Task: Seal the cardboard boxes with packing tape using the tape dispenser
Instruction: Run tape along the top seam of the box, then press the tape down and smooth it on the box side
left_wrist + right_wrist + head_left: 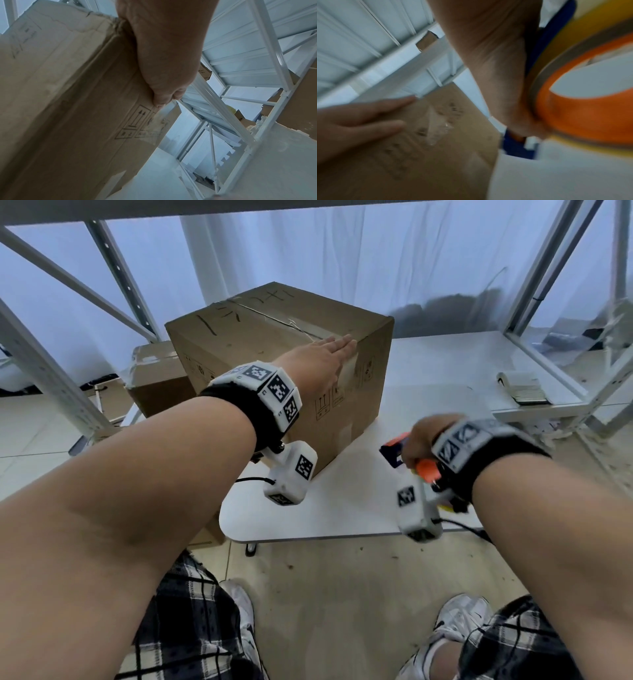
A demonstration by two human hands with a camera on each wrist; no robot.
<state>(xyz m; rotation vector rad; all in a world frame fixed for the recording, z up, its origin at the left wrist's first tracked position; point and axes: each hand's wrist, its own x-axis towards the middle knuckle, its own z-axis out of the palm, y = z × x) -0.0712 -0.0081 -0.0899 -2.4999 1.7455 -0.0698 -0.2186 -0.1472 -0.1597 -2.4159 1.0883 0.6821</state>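
**A:** Where do things stand?

**B:** The tall brown cardboard box (274,361) sits on the white worktop (428,364), towards its left end. The left hand (322,361) lies spread and flat over the near top edge, fingers straight on the lid and thumb down the side where clear tape (159,119) runs over the edge. The right hand (424,443) hangs low beside the box, fingers curled round the orange-and-blue tape dispenser (407,453) with its yellowish roll.

**A:** So what makes this step go well?

**B:** I'd say it is smoothing and steadying. Press the flat palm firmly along the tape end so it bonds to the side and no corner lifts. Keep the box from sliding on the smooth worktop while doing so.

**A:** And the dispenser?

**B:** Keep it clear of the cardboard, so loose tape doesn't catch. Whether the top seam is fully covered I can't tell. A second brown box (154,378) waits behind on the left, probably next.
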